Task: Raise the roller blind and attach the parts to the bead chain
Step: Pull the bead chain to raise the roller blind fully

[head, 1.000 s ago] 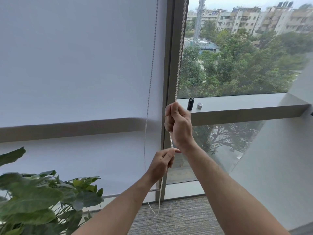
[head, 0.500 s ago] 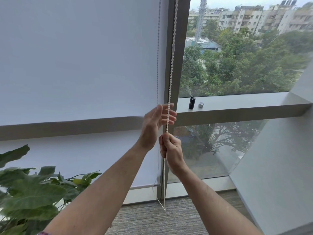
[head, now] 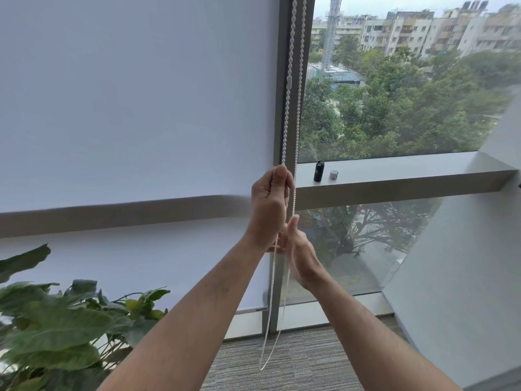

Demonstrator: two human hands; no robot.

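Note:
The white roller blind (head: 141, 108) covers the left window pane; its bottom bar (head: 251, 309) hangs just above the floor. A white bead chain (head: 287, 122) hangs in a loop along the window post, with a plastic connector (head: 290, 80) high on its left strand. My left hand (head: 269, 204) is closed on the left strand at sill height, thumb on top. Just below, my right hand (head: 300, 251) sits beside the chain with its thumb raised and fingers loose, partly hidden behind my left wrist. A black cylinder (head: 319, 171) and a small grey cap (head: 333, 174) stand on the ledge (head: 408, 170).
A leafy green plant (head: 56, 334) fills the lower left. A slanted white wall (head: 465, 277) closes off the right side. Grey carpet (head: 296, 362) lies below, where the chain's loop ends. Trees and buildings show through the glass.
My left hand, open beside the chain before, has closed on it. My right hand, which gripped the chain, has loosened and sits lower.

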